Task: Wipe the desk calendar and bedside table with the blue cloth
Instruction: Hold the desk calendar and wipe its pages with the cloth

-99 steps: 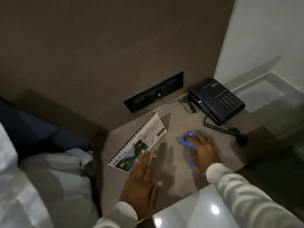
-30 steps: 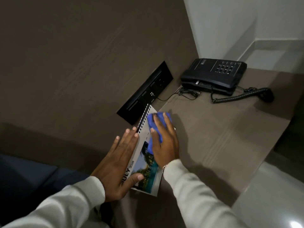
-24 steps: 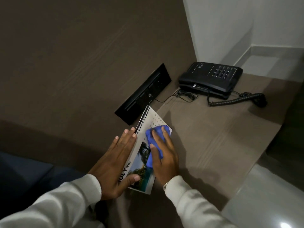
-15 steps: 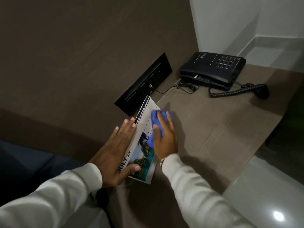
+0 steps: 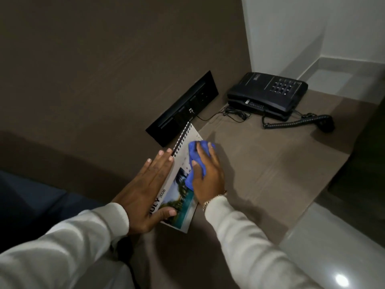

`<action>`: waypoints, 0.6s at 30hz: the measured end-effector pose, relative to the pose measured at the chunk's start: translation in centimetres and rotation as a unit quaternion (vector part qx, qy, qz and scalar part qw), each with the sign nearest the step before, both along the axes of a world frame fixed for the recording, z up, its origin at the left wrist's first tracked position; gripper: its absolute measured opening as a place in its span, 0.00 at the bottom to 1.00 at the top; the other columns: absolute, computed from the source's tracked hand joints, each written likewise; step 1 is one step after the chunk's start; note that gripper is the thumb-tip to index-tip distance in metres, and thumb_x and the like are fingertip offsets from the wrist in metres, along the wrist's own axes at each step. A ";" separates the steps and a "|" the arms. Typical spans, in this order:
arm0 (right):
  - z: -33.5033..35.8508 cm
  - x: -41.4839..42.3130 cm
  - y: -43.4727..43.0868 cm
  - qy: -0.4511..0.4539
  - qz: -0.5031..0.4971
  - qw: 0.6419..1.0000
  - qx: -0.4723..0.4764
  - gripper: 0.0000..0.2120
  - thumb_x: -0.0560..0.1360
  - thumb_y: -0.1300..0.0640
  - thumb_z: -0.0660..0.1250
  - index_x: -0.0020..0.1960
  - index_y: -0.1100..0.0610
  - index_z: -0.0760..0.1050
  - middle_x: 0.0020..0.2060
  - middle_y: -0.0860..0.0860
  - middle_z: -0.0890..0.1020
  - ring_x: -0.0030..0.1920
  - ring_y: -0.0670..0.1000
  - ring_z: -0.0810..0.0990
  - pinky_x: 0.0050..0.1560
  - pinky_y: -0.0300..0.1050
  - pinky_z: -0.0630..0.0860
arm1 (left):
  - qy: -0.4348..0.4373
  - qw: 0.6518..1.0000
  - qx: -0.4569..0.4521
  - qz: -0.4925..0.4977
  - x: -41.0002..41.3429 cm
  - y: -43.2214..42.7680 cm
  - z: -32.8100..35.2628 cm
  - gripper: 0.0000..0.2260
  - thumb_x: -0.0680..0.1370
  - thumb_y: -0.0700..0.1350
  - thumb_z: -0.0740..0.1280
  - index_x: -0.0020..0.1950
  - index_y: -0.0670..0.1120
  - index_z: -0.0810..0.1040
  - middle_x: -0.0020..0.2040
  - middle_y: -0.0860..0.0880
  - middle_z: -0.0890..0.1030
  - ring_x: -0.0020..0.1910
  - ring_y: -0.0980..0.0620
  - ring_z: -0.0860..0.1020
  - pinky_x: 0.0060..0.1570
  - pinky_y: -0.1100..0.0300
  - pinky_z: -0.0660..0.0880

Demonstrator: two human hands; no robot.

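A spiral-bound desk calendar [image 5: 180, 203] with a July beach photo stands on the brown bedside table [image 5: 260, 170], close to the back panel. My left hand [image 5: 145, 190] lies flat along its left side, thumb on the lower page, holding it steady. My right hand [image 5: 208, 174] presses a crumpled blue cloth [image 5: 195, 161] against the calendar's upper right part. Most of the cloth is hidden under my fingers.
A black telephone [image 5: 268, 93] sits at the table's far end, its coiled cord [image 5: 291, 123] and plug trailing right. A black socket panel [image 5: 183, 109] with a thin cable is set in the brown wall. White bedding lies at lower left, glossy floor at lower right.
My right hand moved from the table top onto the calendar with the cloth and has rubbed up and down its page. My left hand went from the table to bracing the calendar.
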State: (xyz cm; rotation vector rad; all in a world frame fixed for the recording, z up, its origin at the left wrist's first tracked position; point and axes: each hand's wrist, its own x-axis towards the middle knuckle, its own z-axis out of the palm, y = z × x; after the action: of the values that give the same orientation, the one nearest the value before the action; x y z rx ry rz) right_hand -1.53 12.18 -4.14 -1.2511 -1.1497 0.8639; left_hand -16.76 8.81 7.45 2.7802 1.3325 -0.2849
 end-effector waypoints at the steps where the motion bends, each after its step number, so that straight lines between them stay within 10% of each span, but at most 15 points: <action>1: -0.5 0.0 -0.6 -0.008 0.001 1.000 -0.016 0.21 0.78 0.60 0.62 0.70 0.50 0.66 0.75 0.52 0.61 0.74 0.52 0.60 0.65 0.33 0.59 | 0.000 1.000 0.000 0.002 0.1 0.0 0.0 0.44 0.75 0.69 0.52 0.78 0.41 0.42 0.81 0.43 0.43 0.80 0.46 0.42 0.77 0.47 0.46; 10: -0.4 -1.7 -6.5 0.061 0.038 0.997 0.009 0.26 0.78 0.60 0.63 0.64 0.33 0.62 0.75 0.48 0.61 0.73 0.45 0.60 0.62 0.20 0.57 | -0.006 1.000 0.023 -0.007 0.0 -0.1 -0.4 0.44 0.75 0.69 0.52 0.78 0.42 0.41 0.81 0.43 0.43 0.80 0.47 0.42 0.78 0.50 0.44; 14: 2.3 0.1 -1.6 0.063 0.043 0.995 0.059 0.24 0.77 0.63 0.63 0.69 0.44 0.67 0.75 0.52 0.62 0.74 0.48 0.61 0.69 0.37 0.62 | -0.004 1.000 0.025 -0.003 -0.1 -0.1 -0.6 0.44 0.74 0.70 0.51 0.78 0.42 0.41 0.81 0.42 0.45 0.80 0.47 0.42 0.77 0.47 0.47; 18: 2.0 0.6 0.0 -0.016 0.063 0.998 0.016 0.24 0.77 0.65 0.62 0.70 0.50 0.67 0.75 0.53 0.62 0.74 0.50 0.62 0.65 0.25 0.57 | -0.003 1.000 0.018 0.014 0.0 -0.1 -0.5 0.46 0.73 0.72 0.52 0.78 0.41 0.42 0.81 0.42 0.44 0.80 0.47 0.41 0.77 0.45 0.49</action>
State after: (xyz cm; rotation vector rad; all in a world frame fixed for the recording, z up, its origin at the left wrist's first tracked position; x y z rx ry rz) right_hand -0.92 12.18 -2.19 -1.1798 -1.2750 0.9182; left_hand -16.80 8.76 6.97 2.7863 1.3884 -0.2524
